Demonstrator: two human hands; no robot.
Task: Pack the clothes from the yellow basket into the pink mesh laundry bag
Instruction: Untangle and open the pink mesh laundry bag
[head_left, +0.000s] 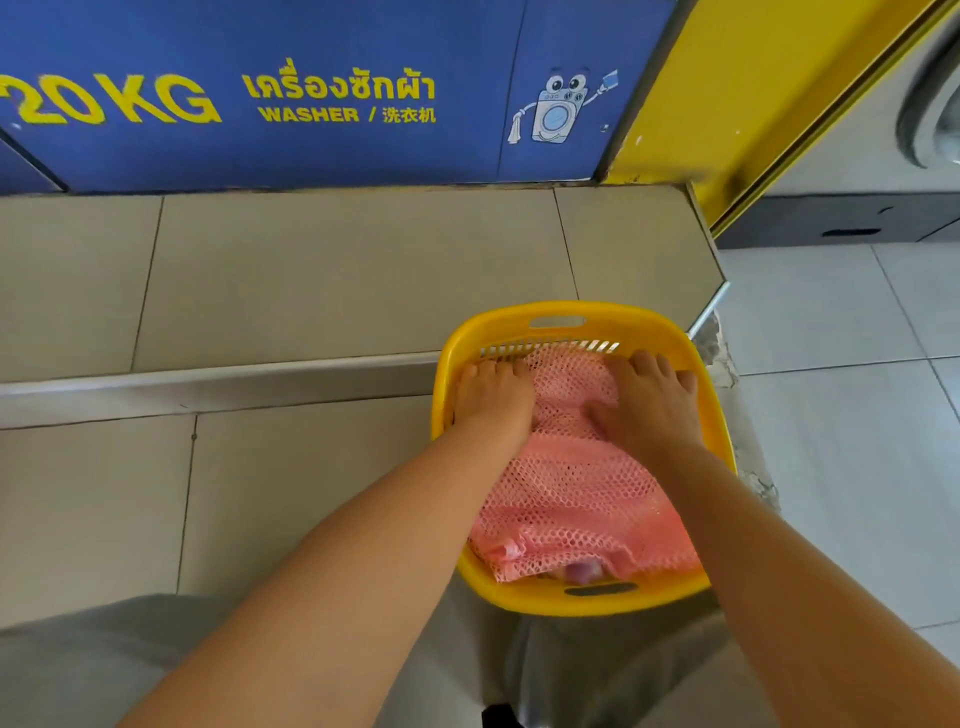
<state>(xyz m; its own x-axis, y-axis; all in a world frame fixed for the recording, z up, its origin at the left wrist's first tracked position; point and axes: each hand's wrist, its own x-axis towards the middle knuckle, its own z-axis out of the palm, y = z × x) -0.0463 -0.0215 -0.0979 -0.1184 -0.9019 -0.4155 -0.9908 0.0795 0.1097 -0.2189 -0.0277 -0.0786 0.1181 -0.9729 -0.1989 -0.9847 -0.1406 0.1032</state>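
The yellow basket (654, 325) stands on the floor against the corner of a tiled step, right of centre. The pink mesh laundry bag (571, 493) lies inside and fills most of it, with a pale item (582, 571) showing at its near end. Any other clothes are hidden under or inside the mesh. My left hand (493, 400) is on the bag's far left part, fingers curled down over its far edge. My right hand (649, 405) is on the far right part, thumb dug into creased mesh. Both hands grip the bag.
A beige tiled step (337, 275) with a metal edge strip (208, 384) runs left of the basket. Behind it is a blue washer panel (311, 93) and a yellow panel (727, 104). White floor tiles (857, 415) lie to the right. My grey-clad lap (104, 665) is at the bottom.
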